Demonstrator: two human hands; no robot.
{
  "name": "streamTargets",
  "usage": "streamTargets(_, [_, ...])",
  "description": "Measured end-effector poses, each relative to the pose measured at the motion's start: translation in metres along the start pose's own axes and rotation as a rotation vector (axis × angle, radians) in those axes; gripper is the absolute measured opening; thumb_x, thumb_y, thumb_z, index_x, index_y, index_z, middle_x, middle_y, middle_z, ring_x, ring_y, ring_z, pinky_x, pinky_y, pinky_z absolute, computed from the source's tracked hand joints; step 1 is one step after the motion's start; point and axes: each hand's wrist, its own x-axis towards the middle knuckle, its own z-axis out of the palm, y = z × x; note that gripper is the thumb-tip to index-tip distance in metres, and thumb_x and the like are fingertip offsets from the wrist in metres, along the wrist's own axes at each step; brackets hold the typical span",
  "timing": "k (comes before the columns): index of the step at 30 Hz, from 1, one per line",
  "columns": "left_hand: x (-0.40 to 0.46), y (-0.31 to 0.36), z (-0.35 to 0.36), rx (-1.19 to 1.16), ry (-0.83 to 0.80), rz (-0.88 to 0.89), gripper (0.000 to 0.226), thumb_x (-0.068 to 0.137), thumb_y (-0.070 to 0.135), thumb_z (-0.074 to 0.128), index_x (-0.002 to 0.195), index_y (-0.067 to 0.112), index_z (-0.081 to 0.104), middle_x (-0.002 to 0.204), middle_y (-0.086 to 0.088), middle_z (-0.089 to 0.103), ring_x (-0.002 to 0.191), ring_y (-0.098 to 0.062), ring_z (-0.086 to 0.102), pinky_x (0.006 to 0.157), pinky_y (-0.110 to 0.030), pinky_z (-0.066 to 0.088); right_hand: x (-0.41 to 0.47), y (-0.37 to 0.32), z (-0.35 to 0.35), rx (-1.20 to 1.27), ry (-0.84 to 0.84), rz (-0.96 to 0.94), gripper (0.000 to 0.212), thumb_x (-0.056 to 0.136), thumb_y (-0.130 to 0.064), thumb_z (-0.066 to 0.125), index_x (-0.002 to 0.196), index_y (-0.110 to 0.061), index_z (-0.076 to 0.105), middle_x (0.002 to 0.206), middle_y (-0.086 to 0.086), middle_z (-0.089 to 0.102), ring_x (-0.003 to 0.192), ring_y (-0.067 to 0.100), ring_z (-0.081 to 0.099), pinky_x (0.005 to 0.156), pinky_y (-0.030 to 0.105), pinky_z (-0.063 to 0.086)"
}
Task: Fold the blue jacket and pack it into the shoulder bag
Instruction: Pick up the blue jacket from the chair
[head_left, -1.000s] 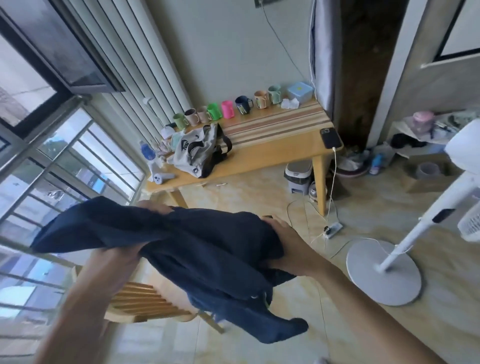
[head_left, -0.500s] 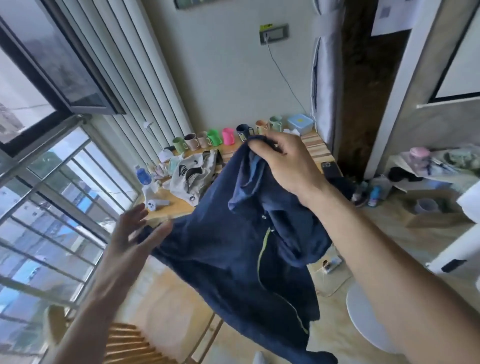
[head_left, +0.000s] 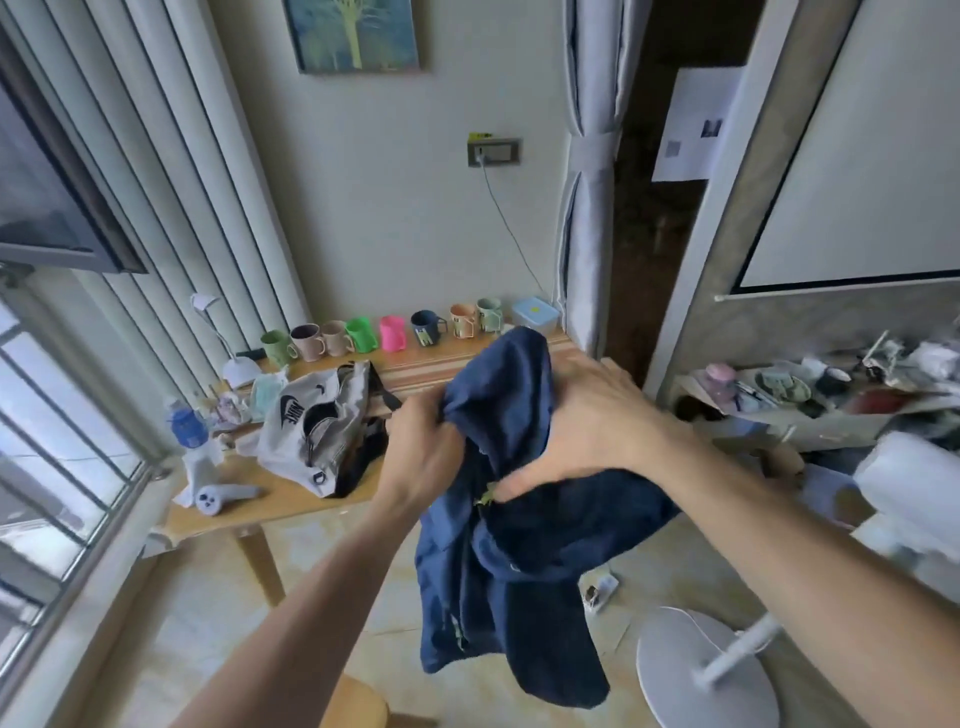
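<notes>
Wood table (head_left: 311, 493) under the window is the biggest thing here, a long top with plenty of bare space at its near edge, so that's where I'd lay things flat. Next down is the jacket (head_left: 519, 545), dark blue, held up in the air in front of the table and touching nothing but the hands. It hangs in a loose bunch with the bottom drooping toward the floor, so I'd call it light, soft and floppy, no stiffness at all, and maybe a bit slick. Folding it mid-air looks like a pain; I'd grab it at the shoulders or collar so it drops straight. The bag (head_left: 317, 431), grey-white with a dark strap, slumps on the table left of the jacket, mouth looking partly open. Right hand (head_left: 587, 421) is closed around a wad of the upper cloth. Left hand (head_left: 426, 447) is clenched on a fold right beside it.
</notes>
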Motion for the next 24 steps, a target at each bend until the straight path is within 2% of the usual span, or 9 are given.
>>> streamTargets(3, [0.027, 0.005, 0.000, -0.048, 0.032, 0.046, 0.030, 0.068, 0.009, 0.038, 0.063, 0.018, 0.066, 0.064, 0.005, 0.072, 0.071, -0.018, 0.067, 0.061, -0.032, 0.050, 0.016, -0.013, 0.059, 0.060, 0.122, 0.009, 0.120, 0.041, -0.101, 0.055, 0.136, -0.028, 0.048, 0.133, 0.004, 0.059, 0.125, 0.029, 0.053, 0.104, 0.044, 0.044])
streamTargets(5, [0.046, 0.010, -0.001, -0.077, 0.082, 0.034, 0.031, 0.070, 0.009, 0.038, 0.065, 0.016, 0.068, 0.066, 0.004, 0.072, 0.075, -0.018, 0.068, 0.063, -0.032, 0.051, 0.021, -0.017, 0.092, 0.246, 0.224, 0.157, 0.144, 0.041, -0.098, 0.059, 0.156, -0.019, 0.020, 0.154, 0.006, 0.038, 0.141, 0.027, 0.038, 0.114, 0.045, 0.037])
streamTargets(7, [0.064, 0.011, -0.001, -0.108, 0.130, 0.005, 0.024, 0.073, 0.010, 0.039, 0.067, 0.017, 0.062, 0.066, 0.007, 0.068, 0.070, -0.015, 0.062, 0.062, -0.034, 0.049, 0.028, -0.015, 0.121, 0.441, 0.240, 0.293, 0.150, 0.044, -0.089, 0.068, 0.159, -0.013, 0.008, 0.156, 0.006, 0.039, 0.141, 0.027, 0.039, 0.113, 0.045, 0.038])
streamTargets(10, [0.090, 0.012, -0.004, -0.087, 0.068, 0.048, 0.020, 0.072, 0.013, 0.040, 0.070, 0.011, 0.059, 0.066, 0.006, 0.063, 0.068, -0.010, 0.053, 0.059, -0.030, 0.047, 0.058, 0.010, 0.144, 0.546, 0.113, 0.348, 0.104, 0.057, -0.063, 0.083, 0.143, -0.018, 0.043, 0.121, 0.002, 0.071, 0.112, 0.027, 0.065, 0.091, 0.040, 0.053])
streamTargets(12, [0.114, 0.000, -0.018, 0.051, 0.003, 0.111, 0.020, 0.069, 0.017, 0.041, 0.070, 0.009, 0.058, 0.067, -0.002, 0.061, 0.067, -0.007, 0.048, 0.056, -0.028, 0.045, 0.086, 0.047, 0.138, 0.607, 0.013, 0.305, 0.055, 0.065, -0.051, 0.088, 0.105, -0.016, 0.071, 0.093, -0.002, 0.076, 0.091, 0.019, 0.071, 0.074, 0.033, 0.055])
streamTargets(14, [0.140, -0.018, -0.038, 0.232, -0.048, 0.125, 0.029, 0.067, 0.027, 0.043, 0.071, 0.003, 0.059, 0.068, -0.018, 0.063, 0.069, -0.010, 0.047, 0.058, -0.036, 0.046, 0.117, 0.092, 0.119, 0.679, -0.075, 0.216, 0.031, 0.068, -0.044, 0.090, 0.083, -0.020, 0.076, 0.080, -0.008, 0.074, 0.081, 0.007, 0.067, 0.068, 0.029, 0.052])
streamTargets(17, [0.171, -0.030, -0.063, 0.442, -0.175, 0.043, 0.038, 0.064, 0.052, 0.059, 0.071, 0.015, 0.063, 0.060, 0.003, 0.063, 0.061, -0.001, 0.049, 0.057, -0.022, 0.043, 0.165, 0.140, 0.082, 0.915, -0.030, 0.101, 0.032, 0.070, -0.031, 0.090, 0.099, -0.022, 0.079, 0.100, -0.008, 0.080, 0.098, 0.007, 0.071, 0.093, 0.036, 0.058])
streamTargets(21, [0.212, -0.040, -0.080, 0.790, -0.324, -0.005, 0.034, 0.051, 0.062, 0.090, 0.065, 0.051, 0.061, 0.055, 0.027, 0.059, 0.059, 0.008, 0.055, 0.058, -0.019, 0.041, 0.226, 0.174, 0.051, 1.187, 0.099, 0.165, 0.005, 0.083, -0.018, 0.079, 0.085, -0.016, 0.075, 0.078, -0.004, 0.079, 0.080, 0.013, 0.074, 0.071, 0.031, 0.055])
streamTargets(24, [0.238, -0.070, -0.098, 0.928, -0.284, -0.064, 0.026, 0.063, 0.051, 0.089, 0.069, 0.035, 0.069, 0.049, 0.014, 0.056, 0.056, -0.008, 0.053, 0.056, -0.025, 0.037, 0.259, 0.198, 0.053, 1.230, 0.047, 0.194, 0.006, 0.086, -0.015, 0.076, 0.092, -0.014, 0.075, 0.086, 0.002, 0.080, 0.089, 0.023, 0.075, 0.074, 0.032, 0.055])
